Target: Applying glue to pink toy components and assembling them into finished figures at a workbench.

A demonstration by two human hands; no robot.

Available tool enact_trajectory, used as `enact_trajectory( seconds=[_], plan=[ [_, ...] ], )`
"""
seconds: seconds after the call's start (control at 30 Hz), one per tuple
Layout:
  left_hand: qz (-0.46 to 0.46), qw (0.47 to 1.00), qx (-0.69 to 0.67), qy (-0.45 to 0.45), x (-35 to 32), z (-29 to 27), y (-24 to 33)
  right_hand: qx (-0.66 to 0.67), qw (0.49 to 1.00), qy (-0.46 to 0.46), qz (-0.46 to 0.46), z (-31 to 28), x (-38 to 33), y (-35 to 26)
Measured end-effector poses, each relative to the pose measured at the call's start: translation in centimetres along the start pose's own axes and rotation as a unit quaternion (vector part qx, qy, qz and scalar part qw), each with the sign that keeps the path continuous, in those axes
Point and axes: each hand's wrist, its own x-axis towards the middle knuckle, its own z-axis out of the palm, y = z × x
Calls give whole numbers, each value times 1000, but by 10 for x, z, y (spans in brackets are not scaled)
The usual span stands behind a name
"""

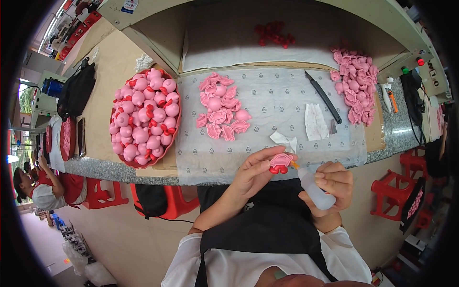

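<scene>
My left hand [254, 173] pinches a small hollow pink plastic part with a red, bow-like piece [278, 170] at its lower edge. The part is held in front of my black apron, just off the table's near edge. A translucent white squeeze bottle [317, 192] is gripped in my right hand [335, 185]. Its thin orange tip points up and left, at or very near the right side of the pink part; whether they touch I cannot tell. Beyond my left hand lies a crumpled white tissue [284, 140].
On the left stands a red basket [142, 166] heaped with round pink pieces and red bits. Loose pink parts [217, 111] lie mid-table, a black knife [323, 96] and white paper [315, 122] right of them. Another pink pile [355, 86] is farther right; red pieces [274, 34] lie under the shelf.
</scene>
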Motion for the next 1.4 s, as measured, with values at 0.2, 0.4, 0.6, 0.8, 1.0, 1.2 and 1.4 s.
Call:
enact_trajectory(
  seconds=[0.2, 0.4, 0.6, 0.8, 1.0, 1.2, 1.4],
  plan=[
    [-2, 1000, -21, -20, 1, -2, 0, 10, 1000, 3, 5, 1, -1, 1],
    [0, 1000, -3, -10, -1, -4, -2, 10, 1000, 3, 4, -1, 1, 1],
    [-2, 998, -51, -30, 1, -7, -1, 2, 1000, 2, 4, 0, 0, 3],
    [8, 998, -60, -33, 3, -4, 0, 21, 999, 28, 1, -1, -2, 5],
    [13, 998, -50, -26, 2, -4, -1, 5, 1000, 21, -1, 1, -3, 7],
    [21, 1000, -8, -6, 2, -4, -1, -10, 1000, 8, 2, 3, -4, 6],
    [19, 1000, -8, 5, 1, -2, 0, -7, 1000, 9, 5, 3, -4, 6]
  ],
)
